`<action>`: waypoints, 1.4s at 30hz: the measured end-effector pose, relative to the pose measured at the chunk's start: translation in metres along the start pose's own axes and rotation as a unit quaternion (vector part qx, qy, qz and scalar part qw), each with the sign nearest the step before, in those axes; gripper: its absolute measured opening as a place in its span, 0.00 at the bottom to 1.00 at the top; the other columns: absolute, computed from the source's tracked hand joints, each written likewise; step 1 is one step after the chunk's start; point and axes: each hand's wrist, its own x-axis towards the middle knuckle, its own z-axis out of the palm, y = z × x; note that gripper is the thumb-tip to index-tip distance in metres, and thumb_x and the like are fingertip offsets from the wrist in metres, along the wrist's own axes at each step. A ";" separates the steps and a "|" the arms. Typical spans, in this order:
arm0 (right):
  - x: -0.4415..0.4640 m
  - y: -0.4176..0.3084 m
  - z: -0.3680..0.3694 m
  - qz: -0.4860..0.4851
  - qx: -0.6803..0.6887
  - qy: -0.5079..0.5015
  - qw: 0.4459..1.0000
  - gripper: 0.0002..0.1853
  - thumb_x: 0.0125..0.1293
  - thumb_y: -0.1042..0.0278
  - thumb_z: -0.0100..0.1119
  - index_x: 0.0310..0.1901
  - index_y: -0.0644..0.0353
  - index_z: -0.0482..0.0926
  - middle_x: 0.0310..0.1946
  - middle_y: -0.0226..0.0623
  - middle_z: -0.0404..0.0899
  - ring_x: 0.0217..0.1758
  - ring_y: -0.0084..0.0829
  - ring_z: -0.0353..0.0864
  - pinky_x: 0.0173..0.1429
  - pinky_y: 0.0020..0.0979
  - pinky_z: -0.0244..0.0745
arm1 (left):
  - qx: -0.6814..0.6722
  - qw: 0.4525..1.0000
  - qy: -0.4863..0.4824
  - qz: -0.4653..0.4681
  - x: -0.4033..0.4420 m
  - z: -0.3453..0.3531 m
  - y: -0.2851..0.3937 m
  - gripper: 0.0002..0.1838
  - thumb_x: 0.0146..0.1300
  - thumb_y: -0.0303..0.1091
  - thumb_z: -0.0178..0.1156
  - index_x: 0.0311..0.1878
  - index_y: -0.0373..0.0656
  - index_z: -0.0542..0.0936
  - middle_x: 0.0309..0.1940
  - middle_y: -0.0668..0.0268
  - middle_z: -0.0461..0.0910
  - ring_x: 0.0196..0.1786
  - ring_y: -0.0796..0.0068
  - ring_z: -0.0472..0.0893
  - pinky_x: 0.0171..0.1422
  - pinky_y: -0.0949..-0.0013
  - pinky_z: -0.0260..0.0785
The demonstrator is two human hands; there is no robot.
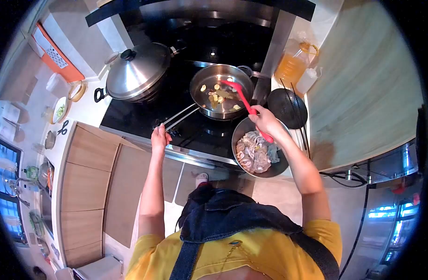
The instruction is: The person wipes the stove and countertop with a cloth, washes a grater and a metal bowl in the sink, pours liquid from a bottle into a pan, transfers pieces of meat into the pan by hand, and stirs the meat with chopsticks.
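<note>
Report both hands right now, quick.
Left hand: closed around the long handle of the steel frying pan.
Right hand: closed around a red spatula, its head in the pan.

L hand on pan handle; R hand w/ red spatula.

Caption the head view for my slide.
The left hand grips the pan by its handle while the right hand holds a red spatula in it.
</note>
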 end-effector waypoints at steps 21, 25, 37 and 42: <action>-0.039 -0.009 0.016 -0.007 -0.006 0.070 0.997 0.19 0.62 0.66 0.53 0.54 0.59 0.68 0.27 0.37 0.76 0.25 0.25 0.74 0.34 0.29 0.71 | -0.121 0.990 -0.073 -0.024 0.000 -0.005 0.006 0.18 0.68 0.45 0.43 0.28 0.42 0.67 0.11 0.70 0.67 0.13 0.85 0.65 0.17 0.80 0.54; -0.060 -0.049 0.000 0.059 0.022 0.049 0.997 0.19 0.62 0.67 0.53 0.55 0.57 0.68 0.22 0.34 0.73 0.18 0.23 0.70 0.24 0.28 0.68 | -0.102 0.991 -0.083 -0.011 0.004 -0.007 0.000 0.18 0.68 0.45 0.43 0.28 0.41 0.67 0.11 0.71 0.67 0.13 0.85 0.65 0.17 0.80 0.54; -0.044 -0.066 -0.060 0.298 0.396 -0.108 0.862 0.11 0.68 0.60 0.44 0.49 0.49 0.68 0.16 0.28 0.64 0.08 0.15 0.58 0.07 0.16 0.50 | -0.058 0.992 -0.109 -0.009 0.004 -0.015 0.006 0.18 0.69 0.45 0.42 0.29 0.41 0.68 0.12 0.70 0.68 0.15 0.84 0.66 0.20 0.79 0.55; -0.042 -0.057 -0.067 0.296 0.495 -0.147 0.804 0.12 0.69 0.62 0.40 0.52 0.51 0.65 0.16 0.31 0.64 0.08 0.15 0.56 0.06 0.15 0.49 | -0.080 0.991 -0.107 -0.005 0.004 -0.013 0.000 0.18 0.69 0.44 0.42 0.29 0.40 0.68 0.11 0.70 0.67 0.15 0.84 0.65 0.19 0.79 0.55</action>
